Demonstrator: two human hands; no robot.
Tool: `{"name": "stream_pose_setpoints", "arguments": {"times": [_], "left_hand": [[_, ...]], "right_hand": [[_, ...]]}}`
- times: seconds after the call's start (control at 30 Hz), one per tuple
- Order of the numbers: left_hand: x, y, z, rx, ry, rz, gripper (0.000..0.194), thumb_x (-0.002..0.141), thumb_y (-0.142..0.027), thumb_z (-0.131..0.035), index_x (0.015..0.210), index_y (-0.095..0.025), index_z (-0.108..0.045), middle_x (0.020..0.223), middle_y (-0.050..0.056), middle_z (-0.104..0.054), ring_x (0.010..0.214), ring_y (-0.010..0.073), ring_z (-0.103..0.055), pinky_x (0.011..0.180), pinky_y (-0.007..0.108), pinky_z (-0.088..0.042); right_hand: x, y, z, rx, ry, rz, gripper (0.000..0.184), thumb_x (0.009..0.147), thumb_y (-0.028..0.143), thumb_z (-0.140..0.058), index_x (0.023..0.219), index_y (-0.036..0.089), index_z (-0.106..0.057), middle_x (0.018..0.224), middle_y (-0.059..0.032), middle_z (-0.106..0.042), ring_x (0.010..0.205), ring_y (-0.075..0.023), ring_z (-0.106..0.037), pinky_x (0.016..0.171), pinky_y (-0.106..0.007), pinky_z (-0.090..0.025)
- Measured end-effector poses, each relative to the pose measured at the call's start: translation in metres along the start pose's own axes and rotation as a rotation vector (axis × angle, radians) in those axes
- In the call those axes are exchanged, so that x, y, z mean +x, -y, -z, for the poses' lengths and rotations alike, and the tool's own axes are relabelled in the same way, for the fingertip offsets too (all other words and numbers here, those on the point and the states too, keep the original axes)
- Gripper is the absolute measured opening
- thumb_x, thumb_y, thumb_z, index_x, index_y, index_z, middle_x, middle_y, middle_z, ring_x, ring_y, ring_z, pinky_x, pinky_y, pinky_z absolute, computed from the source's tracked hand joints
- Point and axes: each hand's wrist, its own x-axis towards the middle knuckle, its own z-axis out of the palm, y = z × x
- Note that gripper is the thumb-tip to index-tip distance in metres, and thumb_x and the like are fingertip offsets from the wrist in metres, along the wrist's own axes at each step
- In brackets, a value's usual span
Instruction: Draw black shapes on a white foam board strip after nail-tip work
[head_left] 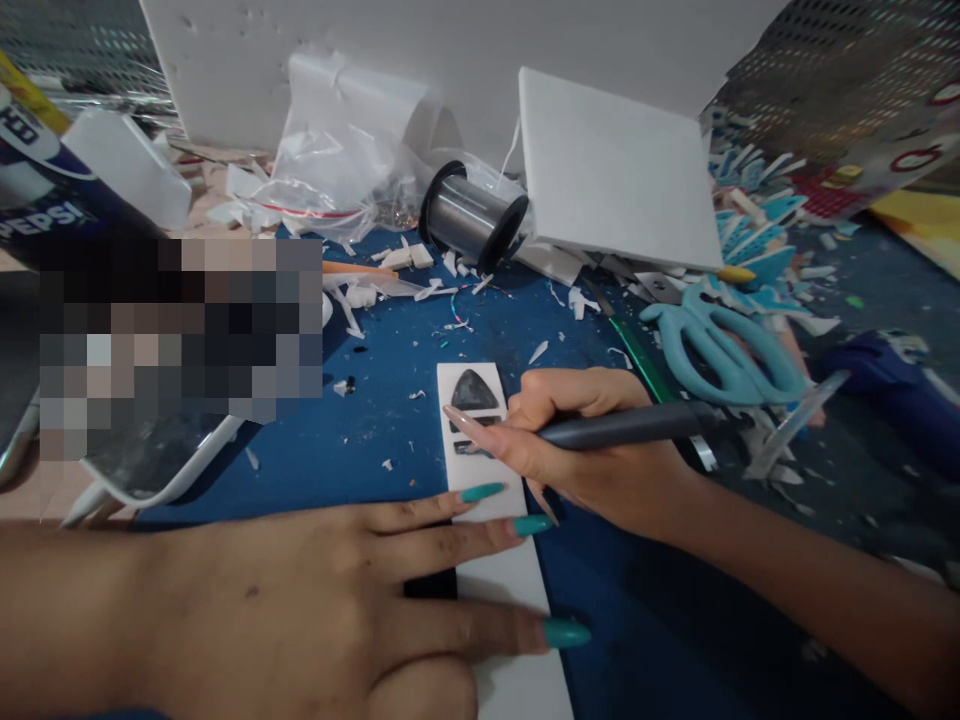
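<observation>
A long white foam strip point(487, 520) lies on the blue surface, pointing away from me. Near its far end are a dark rounded triangle point(472, 390) and dark bars below it. Across the strip's nearer part my left hand point(322, 590) rests flat, fingers spread, with long green nails. My right hand point(592, 440) grips a dark grey pen point(622, 425) beside the marked end. Its fingers reach over the bars, and the pen's working tip is hidden behind them.
Light-blue scissors point(727, 350) and a dark blue tool point(892, 390) lie at right. Behind are a wire spool point(474, 215), a white foam sheet point(615, 175) and a plastic bag point(337, 150). A Pepsi bottle point(52, 190) stands left. Foam scraps litter the surface.
</observation>
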Motion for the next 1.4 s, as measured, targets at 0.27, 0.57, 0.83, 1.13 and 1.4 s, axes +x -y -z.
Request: {"name": "stream_pose_setpoints", "arguments": {"times": [0.27,0.57,0.83,1.13,1.4], "left_hand": [[0.000,-0.002,-0.001,0.017,-0.019,0.001,0.029,0.093,-0.037,-0.041,0.106,-0.021,-0.062,0.148,-0.003,-0.041,0.140,0.0281,-0.031,0.115,0.042,-0.032],[0.005,0.001,0.009,0.035,0.061,-0.039,0.032,0.092,-0.038,-0.045,0.109,-0.019,-0.063,0.145,0.000,-0.043,0.135,0.0308,-0.038,0.107,0.044,-0.044],[0.006,0.002,0.011,0.045,0.064,-0.051,0.031,0.091,-0.039,-0.048,0.110,-0.020,-0.063,0.145,-0.001,-0.043,0.134,0.0304,-0.039,0.106,0.042,-0.044],[0.010,0.004,0.017,0.012,0.044,-0.021,0.026,0.089,-0.038,-0.051,0.098,-0.020,-0.067,0.140,-0.003,-0.050,0.129,0.0264,-0.047,0.105,0.038,-0.047],[0.009,0.002,0.019,-0.012,0.036,-0.006,0.021,0.087,-0.037,-0.055,0.093,-0.022,-0.068,0.139,-0.004,-0.052,0.132,0.0252,-0.044,0.109,0.037,-0.043]], "right_hand": [[0.002,0.001,0.000,-0.105,-0.014,0.051,0.035,0.079,0.013,-0.066,0.053,0.017,-0.043,0.045,0.0085,-0.047,0.034,-0.0020,-0.046,0.033,-0.013,-0.030],[0.002,0.002,0.001,-0.206,-0.033,0.083,0.037,0.080,0.013,-0.066,0.051,0.016,-0.043,0.045,0.0084,-0.044,0.033,-0.0012,-0.041,0.032,-0.016,-0.025],[0.001,0.003,0.003,-0.159,-0.027,0.048,0.039,0.080,0.012,-0.064,0.052,0.017,-0.039,0.045,0.0094,-0.040,0.032,-0.0012,-0.043,0.031,-0.013,-0.025],[-0.002,0.004,0.006,-0.124,-0.035,0.009,0.039,0.083,0.015,-0.061,0.052,0.018,-0.037,0.045,0.0091,-0.036,0.033,-0.0018,-0.040,0.030,-0.015,-0.024],[-0.001,0.002,0.012,-0.206,-0.026,0.064,0.041,0.082,0.014,-0.061,0.051,0.018,-0.034,0.044,0.0084,-0.035,0.037,-0.0033,-0.033,0.035,-0.019,-0.023]]}}
